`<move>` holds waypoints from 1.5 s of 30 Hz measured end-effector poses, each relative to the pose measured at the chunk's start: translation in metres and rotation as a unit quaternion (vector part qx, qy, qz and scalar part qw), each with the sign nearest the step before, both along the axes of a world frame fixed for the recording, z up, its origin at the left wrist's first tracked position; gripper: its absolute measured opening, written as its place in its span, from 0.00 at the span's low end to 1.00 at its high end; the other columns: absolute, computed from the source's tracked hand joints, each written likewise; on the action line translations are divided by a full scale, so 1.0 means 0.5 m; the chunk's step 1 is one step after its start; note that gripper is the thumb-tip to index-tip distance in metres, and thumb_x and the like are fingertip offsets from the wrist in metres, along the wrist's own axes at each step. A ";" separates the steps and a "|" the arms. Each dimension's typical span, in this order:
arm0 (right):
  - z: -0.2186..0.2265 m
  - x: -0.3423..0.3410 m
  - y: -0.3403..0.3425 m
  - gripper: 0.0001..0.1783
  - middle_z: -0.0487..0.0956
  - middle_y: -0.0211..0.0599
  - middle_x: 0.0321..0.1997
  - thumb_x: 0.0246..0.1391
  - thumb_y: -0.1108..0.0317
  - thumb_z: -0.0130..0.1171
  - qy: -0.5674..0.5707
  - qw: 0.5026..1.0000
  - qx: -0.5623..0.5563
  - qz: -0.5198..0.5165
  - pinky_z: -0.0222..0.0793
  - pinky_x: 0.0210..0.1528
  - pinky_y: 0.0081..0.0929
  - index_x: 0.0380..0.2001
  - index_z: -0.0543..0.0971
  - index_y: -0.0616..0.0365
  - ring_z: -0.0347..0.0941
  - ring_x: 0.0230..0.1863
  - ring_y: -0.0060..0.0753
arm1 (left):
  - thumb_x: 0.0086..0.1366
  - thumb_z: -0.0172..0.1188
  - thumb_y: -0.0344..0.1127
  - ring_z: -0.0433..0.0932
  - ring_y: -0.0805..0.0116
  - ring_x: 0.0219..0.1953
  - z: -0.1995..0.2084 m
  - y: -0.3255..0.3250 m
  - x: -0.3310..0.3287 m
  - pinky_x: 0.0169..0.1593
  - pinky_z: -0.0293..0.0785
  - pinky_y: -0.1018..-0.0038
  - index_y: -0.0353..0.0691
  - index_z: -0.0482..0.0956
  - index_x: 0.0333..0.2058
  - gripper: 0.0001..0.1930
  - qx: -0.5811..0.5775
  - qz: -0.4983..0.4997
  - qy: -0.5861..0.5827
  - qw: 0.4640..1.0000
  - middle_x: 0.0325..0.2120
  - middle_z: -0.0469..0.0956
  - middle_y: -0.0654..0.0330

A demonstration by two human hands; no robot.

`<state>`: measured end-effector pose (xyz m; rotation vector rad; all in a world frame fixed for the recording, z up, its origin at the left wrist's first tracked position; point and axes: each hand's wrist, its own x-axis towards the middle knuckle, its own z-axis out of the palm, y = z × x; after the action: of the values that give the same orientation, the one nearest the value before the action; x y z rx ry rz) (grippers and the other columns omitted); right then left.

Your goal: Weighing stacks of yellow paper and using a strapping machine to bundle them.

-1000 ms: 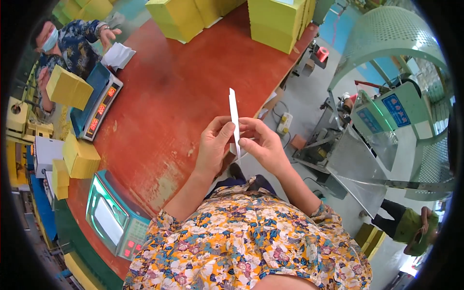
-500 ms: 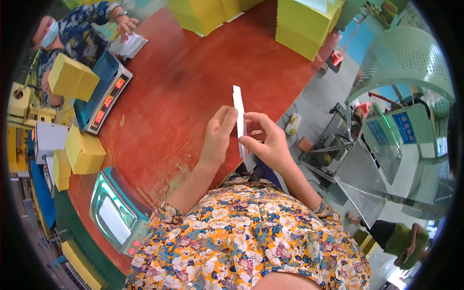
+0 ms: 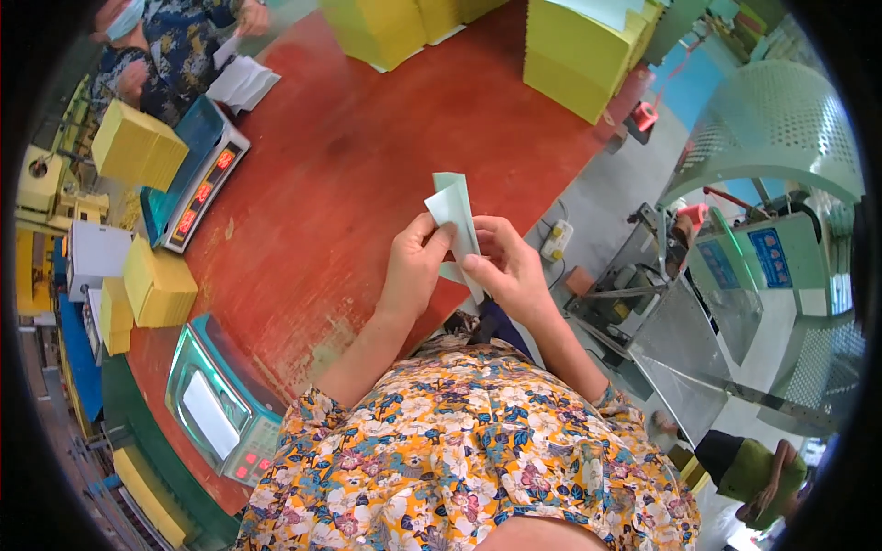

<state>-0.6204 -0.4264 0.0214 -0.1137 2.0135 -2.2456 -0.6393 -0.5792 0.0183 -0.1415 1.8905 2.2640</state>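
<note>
Pale paper (image 3: 450,207), edge-on before, now splayed wide at top; co-worker's hand (image 3: 253,16) lifted off white sheets (image 3: 243,84)

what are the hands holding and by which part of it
A folded pale paper: the left hand pinches its left side around the middle, and the right hand grips its right edge slightly lower.

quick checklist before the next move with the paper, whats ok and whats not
1. Left hand gripping the paper: ok, thumb pressed on its face.
2. Right hand on the paper: ok, thumb at its right edge.
3. Paper lying flat as one layer: not ok, layers spread apart at the top.
4. Paper's hidden back side undamaged: cannot tell.
5. Co-worker's hands away from the paper: ok, across the table.
</note>
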 end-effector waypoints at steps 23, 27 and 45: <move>0.002 -0.037 0.038 0.27 0.77 0.30 0.32 0.56 0.78 0.57 0.035 0.983 0.013 -0.179 0.71 0.37 0.22 0.59 0.69 0.55 0.72 0.34 0.18 | 0.64 0.62 0.31 0.75 0.78 0.26 0.026 0.067 -0.038 0.29 0.72 0.81 0.36 0.76 0.32 0.05 0.037 -0.107 0.015 0.994 0.25 0.78 0.63; -0.019 -0.039 0.031 0.32 0.79 0.33 0.33 0.55 0.80 0.58 0.087 0.975 0.059 -0.194 0.72 0.35 0.22 0.63 0.67 0.50 0.73 0.32 0.18 | 0.64 0.63 0.31 0.75 0.78 0.26 0.027 0.067 -0.042 0.29 0.72 0.81 0.36 0.76 0.33 0.05 0.064 -0.092 -0.001 0.994 0.25 0.78 0.63; -0.042 -0.034 0.067 0.06 0.77 0.23 0.28 0.55 0.72 0.63 0.046 0.993 -0.033 -0.105 0.64 0.29 0.15 0.35 0.79 0.62 0.68 0.29 0.11 | 0.65 0.62 0.33 0.75 0.78 0.23 0.018 0.067 -0.048 0.25 0.72 0.81 0.36 0.78 0.32 0.06 0.062 -0.084 -0.015 0.994 0.22 0.77 0.63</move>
<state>-0.6375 -0.3930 0.0002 -0.0124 2.0867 -2.4782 -0.6635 -0.5457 0.0271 0.0015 1.6733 2.2430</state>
